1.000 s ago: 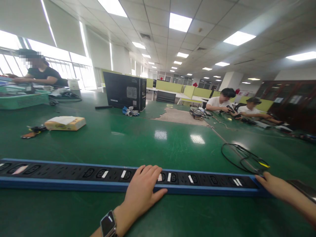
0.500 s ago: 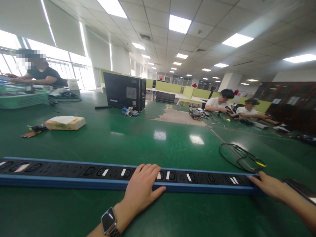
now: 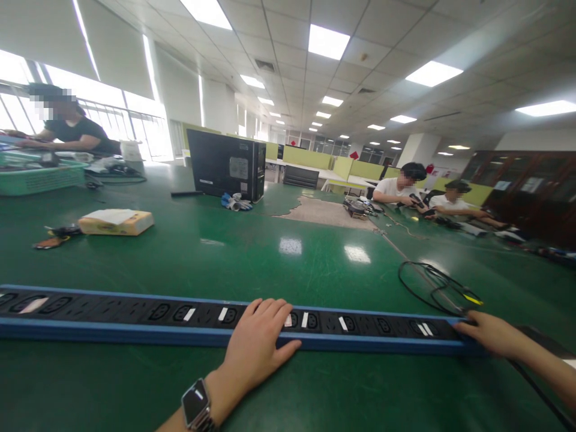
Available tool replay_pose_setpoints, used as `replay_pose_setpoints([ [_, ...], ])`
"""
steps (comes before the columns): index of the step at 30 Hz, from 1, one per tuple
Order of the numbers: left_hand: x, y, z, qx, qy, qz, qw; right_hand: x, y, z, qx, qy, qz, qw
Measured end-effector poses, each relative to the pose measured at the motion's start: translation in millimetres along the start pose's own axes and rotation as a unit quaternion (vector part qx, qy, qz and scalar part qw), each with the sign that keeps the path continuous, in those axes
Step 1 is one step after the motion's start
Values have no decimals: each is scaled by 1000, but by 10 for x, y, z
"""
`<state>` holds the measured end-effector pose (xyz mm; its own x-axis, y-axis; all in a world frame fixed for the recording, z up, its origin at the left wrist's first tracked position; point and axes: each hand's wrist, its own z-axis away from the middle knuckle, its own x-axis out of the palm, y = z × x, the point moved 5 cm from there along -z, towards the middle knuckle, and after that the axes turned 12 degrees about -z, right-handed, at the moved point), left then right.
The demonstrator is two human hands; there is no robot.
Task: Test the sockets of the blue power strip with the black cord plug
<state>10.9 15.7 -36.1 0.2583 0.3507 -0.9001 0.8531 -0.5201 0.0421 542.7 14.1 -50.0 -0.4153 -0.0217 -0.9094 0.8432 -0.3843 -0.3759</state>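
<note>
A long blue power strip [image 3: 135, 334] with a black socket face and small white labels lies across the green table. My left hand [image 3: 263, 336], a watch on its wrist, is laid over the strip's middle. Its fingers bend over the far edge and its thumb sits along the near side. At the strip's right end, my right hand [image 3: 490, 333] is closed round the end piece, with its fingertips partly hidden. From below that hand a black cable [image 3: 537, 393] runs to the lower right. Just beyond it lies a coiled black cord [image 3: 434, 285] with a yellow tag.
A tissue pack [image 3: 117, 222] lies at left, near a green basket [image 3: 40, 180]. Farther back stand a black computer case [image 3: 220, 165] and blue-grey gloves [image 3: 236, 202]. Two people [image 3: 396, 189] sit at right, another person [image 3: 72, 129] at far left.
The black cable below my right hand has come into sight, and that hand has shifted slightly. My left hand keeps its place on the power strip. The view has tilted a little.
</note>
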Motion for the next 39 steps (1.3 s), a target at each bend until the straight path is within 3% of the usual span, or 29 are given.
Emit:
replay_pose_setpoints([
  [3, -7, 4, 0, 3, 0, -2, 1000, -88, -2, 48, 59, 2, -51, 997],
  [9, -18, 5, -6, 6, 11, -8, 1000, -160, -232, 124, -51, -7, -28, 998],
  [13, -8, 2, -1, 10, 12, -11, 1000, -79, -270, 120, -33, 12, -10, 999],
  [18, -4, -4, -4, 10, 7, -10, 1000, 16, -356, 96, -57, -13, -10, 998],
  [27, -15, 3, -5, 9, 7, -14, 1000, 22, -487, -84, -42, -24, 90, 995],
  [39, -6, -1, -10, 6, -1, -12, 1000, 51, -493, -92, -36, -34, 109, 993],
])
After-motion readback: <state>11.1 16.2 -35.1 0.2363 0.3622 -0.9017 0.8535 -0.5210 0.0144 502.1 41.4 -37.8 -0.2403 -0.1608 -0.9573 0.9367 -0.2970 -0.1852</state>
